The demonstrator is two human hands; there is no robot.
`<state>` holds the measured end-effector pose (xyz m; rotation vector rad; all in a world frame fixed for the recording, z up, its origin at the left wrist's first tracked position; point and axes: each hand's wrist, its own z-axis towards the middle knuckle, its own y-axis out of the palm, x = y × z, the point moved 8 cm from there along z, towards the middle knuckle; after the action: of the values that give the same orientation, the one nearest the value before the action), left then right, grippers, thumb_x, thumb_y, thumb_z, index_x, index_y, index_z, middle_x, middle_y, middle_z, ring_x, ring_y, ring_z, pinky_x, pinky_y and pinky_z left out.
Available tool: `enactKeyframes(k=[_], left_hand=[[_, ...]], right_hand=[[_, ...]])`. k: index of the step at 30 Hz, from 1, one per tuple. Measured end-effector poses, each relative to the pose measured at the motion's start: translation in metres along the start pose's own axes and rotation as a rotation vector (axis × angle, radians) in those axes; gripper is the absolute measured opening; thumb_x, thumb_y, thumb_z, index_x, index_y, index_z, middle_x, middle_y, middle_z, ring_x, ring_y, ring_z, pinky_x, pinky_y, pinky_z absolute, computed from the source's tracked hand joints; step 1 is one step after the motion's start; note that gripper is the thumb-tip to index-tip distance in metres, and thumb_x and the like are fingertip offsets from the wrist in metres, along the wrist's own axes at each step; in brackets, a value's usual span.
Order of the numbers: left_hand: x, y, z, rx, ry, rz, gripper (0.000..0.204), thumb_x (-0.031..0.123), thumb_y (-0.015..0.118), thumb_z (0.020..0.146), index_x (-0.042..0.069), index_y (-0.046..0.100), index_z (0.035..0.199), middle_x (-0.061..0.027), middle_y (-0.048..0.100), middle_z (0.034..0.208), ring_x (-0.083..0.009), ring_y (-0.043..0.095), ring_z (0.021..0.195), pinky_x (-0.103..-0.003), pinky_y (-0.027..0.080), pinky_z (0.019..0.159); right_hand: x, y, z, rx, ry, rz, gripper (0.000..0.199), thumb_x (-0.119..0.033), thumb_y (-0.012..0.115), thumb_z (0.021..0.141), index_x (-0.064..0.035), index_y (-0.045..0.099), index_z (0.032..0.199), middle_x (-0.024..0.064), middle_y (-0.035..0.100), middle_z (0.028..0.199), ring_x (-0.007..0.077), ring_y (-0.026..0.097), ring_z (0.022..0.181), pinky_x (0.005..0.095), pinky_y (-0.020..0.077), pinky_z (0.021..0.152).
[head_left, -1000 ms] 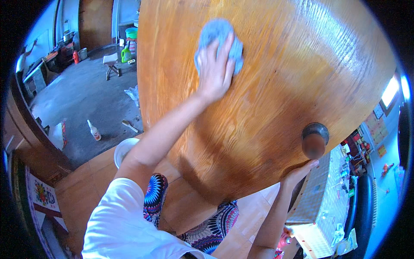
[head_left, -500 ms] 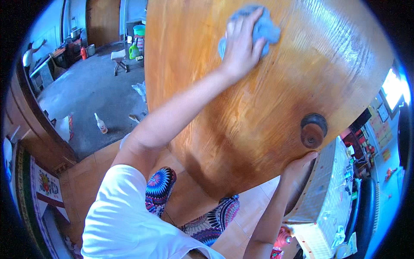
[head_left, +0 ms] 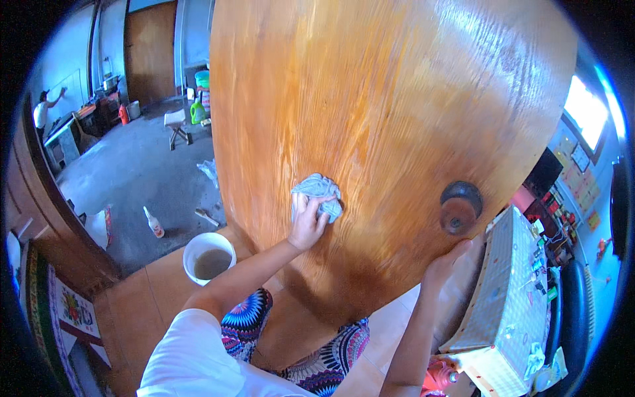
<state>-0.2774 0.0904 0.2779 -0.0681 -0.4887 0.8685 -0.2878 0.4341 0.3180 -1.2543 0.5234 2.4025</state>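
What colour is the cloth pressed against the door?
Pale blue-grey, bunched under the left hand; the cloth shows best in the head view.

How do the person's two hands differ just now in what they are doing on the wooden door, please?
The left hand presses a crumpled blue-grey cloth flat against the face of the wooden door; the right hand holds nothing and grips the door's edge. The left hand sits mid-panel, level with the dark round knob; the right hand sits below that knob. Both touch the door with arms raised.
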Motion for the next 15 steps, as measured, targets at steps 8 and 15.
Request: enactKeyframes(k=[8,15], left_hand=[[0.072,-0.047,0.179,0.300,0.198,0.031,0.035,0.016,0.070,0.080,0.014,0.061,0.113,-0.0226,0.046,0.124,-0.0434,0.044,0.115,-0.051,0.037,0.100],[0.093,-0.061,0.219,0.395,0.309,-0.004,0.031,0.016,0.069,0.080,0.014,0.064,0.111,-0.0162,0.055,0.117,-0.0366,0.048,0.110,-0.044,0.038,0.095]], right_hand=[[-0.002,0.003,0.002,-0.073,-0.052,0.114,0.072,-0.056,0.025,0.104,0.0066,0.042,0.136,0.0155,0.049,0.136,0.0242,0.046,0.123,0.0359,0.0354,0.105],[-0.013,-0.005,-0.003,0.016,-0.025,-0.044,0.073,-0.055,0.025,0.104,0.0063,0.038,0.142,0.0166,0.046,0.140,0.0260,0.043,0.128,0.0378,0.0326,0.109]])
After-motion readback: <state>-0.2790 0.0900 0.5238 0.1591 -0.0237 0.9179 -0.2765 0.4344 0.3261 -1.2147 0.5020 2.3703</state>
